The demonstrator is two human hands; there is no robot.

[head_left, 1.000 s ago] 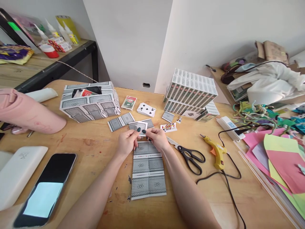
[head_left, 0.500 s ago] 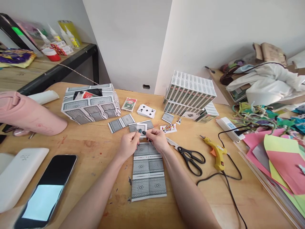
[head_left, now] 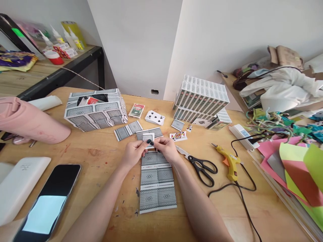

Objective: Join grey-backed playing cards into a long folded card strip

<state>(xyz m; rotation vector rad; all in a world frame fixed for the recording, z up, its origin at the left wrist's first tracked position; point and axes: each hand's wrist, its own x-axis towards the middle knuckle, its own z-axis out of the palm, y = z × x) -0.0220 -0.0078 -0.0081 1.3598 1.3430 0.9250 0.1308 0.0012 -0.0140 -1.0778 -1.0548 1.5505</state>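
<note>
My left hand (head_left: 135, 153) and my right hand (head_left: 165, 148) meet at mid-table, thumbs and fingers pinching a small playing card (head_left: 148, 137) from both sides. Just below them lies a panel of joined grey-backed cards (head_left: 157, 181). Beyond the held card are two folded card pieces (head_left: 128, 130), one partly behind it. A face-up pile of cards (head_left: 154, 117) sits by a red and green card box (head_left: 136, 110). Right of my right hand, black-handled scissors (head_left: 200, 166) lie with their blades toward it.
At the back left stands a box covered in cards (head_left: 96, 109); card packs (head_left: 202, 97) are stacked at the back right. A yellow glue gun (head_left: 229, 163) with its cord lies right. A phone (head_left: 49, 201) and pink roll (head_left: 32, 121) are left.
The held card has shifted slightly left and tilted differently, and my left hand has moved a little left with it. The other things on the table look the same.
</note>
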